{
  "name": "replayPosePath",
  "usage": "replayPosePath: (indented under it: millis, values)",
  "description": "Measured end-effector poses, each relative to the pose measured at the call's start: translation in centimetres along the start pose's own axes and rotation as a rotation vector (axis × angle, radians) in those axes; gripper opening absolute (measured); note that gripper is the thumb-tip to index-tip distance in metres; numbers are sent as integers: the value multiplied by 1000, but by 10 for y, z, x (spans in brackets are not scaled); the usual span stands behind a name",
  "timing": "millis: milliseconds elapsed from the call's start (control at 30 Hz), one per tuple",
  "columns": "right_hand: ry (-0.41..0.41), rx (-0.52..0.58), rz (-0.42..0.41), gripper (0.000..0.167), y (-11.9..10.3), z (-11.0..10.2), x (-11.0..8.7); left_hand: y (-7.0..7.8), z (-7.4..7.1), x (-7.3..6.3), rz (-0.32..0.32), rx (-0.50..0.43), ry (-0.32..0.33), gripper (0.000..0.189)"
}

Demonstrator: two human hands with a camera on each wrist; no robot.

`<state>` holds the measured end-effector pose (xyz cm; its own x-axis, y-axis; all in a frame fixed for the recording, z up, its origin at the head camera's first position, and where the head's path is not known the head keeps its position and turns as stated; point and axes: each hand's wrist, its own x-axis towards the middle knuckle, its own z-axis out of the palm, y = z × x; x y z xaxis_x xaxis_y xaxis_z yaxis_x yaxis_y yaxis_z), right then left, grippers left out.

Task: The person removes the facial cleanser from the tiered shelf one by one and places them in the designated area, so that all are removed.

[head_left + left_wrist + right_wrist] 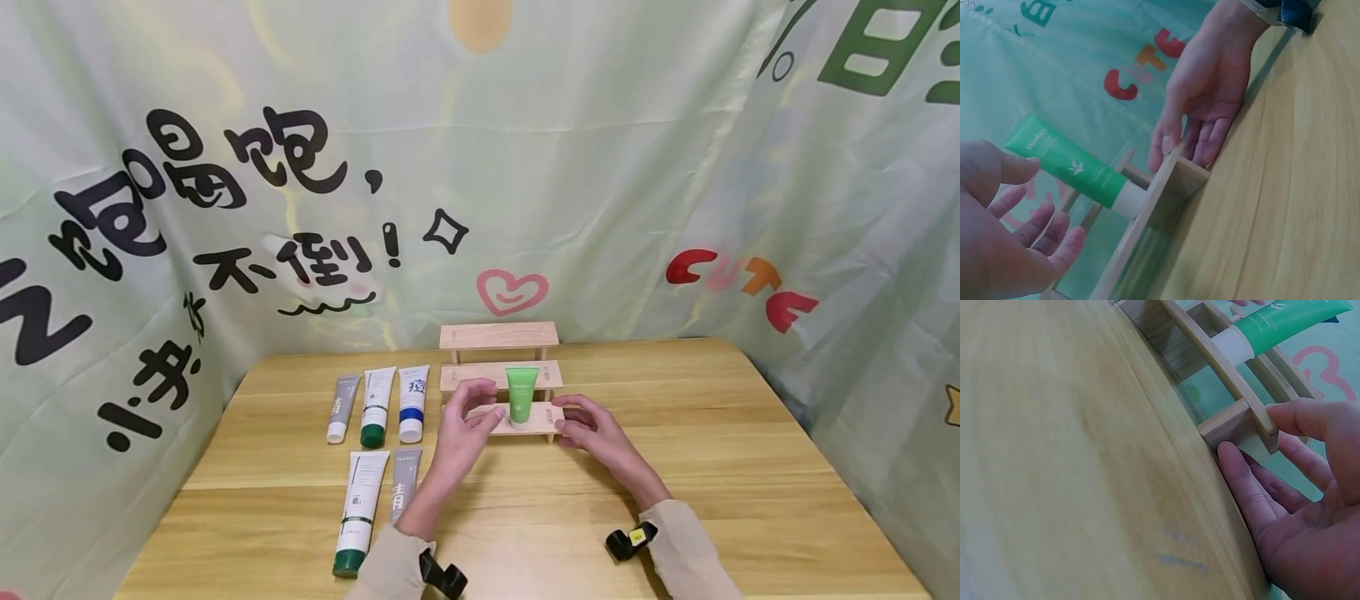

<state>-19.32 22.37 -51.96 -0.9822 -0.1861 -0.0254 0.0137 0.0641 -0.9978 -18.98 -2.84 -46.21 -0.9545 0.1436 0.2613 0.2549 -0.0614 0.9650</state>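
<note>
A green squeeze tube [521, 393] stands on its white cap on the lowest step of a three-step wooden stand [498, 337]. My left hand [467, 425] is beside the tube on its left, fingers spread and relaxed. In the left wrist view a gap shows between that hand [1016, 231] and the tube [1069, 164]. At the right end of the lowest step is my right hand [596, 433]. The right wrist view shows its fingers [1300, 419] bent around the plank's end, holding the stand [1235, 375] there.
Left of the stand, a back row holds a grey tube [342, 408], a white tube with a green cap [377, 407] and a white-and-blue tube [413, 404]. Nearer lie another white tube [362, 500] and a grey tube [406, 482], partly behind my left arm. A printed curtain [600, 208] surrounds the wooden table [750, 467].
</note>
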Motion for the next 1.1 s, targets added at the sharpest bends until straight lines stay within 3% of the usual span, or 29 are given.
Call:
replayPosePath:
  millis: [200, 500, 1100]
  values:
    - [1, 10, 4, 47, 0, 0, 0, -8, 11, 5, 6, -51, -27, 40]
    - [0, 11, 6, 47, -1, 0, 0, -13, 24, 10, -27, -71, 6, 41]
    - [4, 11, 4, 46, -3, 1, -2, -15, 28, 12, -43, -63, 40, 34]
